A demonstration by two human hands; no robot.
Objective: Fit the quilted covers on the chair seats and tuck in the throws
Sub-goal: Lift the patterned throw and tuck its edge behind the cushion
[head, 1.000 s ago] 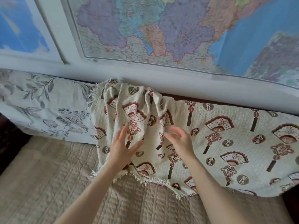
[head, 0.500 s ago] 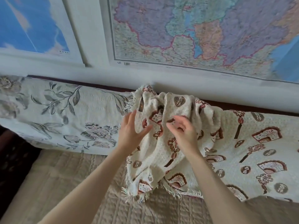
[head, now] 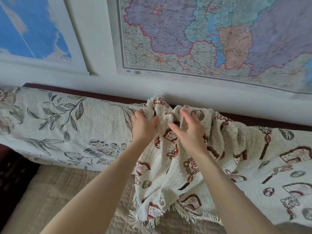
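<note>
Left hand (head: 143, 127) sits at the free end of the fan-patterned throw (head: 168, 176), its fingers curled into the bunched cloth near the top of the chair back, thumb out toward 2 o'clock. Right hand (head: 190, 132) lies just beside it at 3 o'clock, fingers spread wide and straight over the same heap of folds. It pinches nothing that I can see, and whether the palm presses the cloth or only hovers I cannot tell.

The throw is draped over the backrest. Its long axis runs along the rail from the hands toward 3 o'clock, where it lies flat. Under the hands it is gathered into a ridge that runs from 12 to 6 o'clock, ending in a fringed hem (head: 194, 213) that rests on the beige quilted seat cover (head: 55, 200).

At 9 o'clock the floral throw (head: 67, 122) hangs smooth, its near edge touching or just under the bunch. At 12 o'clock the dark wooden back rail (head: 104, 96) shows against the wall, below the wall map (head: 185, 39).

My judgement is that the slack must be drawn toward 9 o'clock to flatten it, and the left hand, nearer the free edge, is placed to pull. The right is better placed to smooth toward 3 o'clock or to push cloth down behind the rail at 12.
</note>
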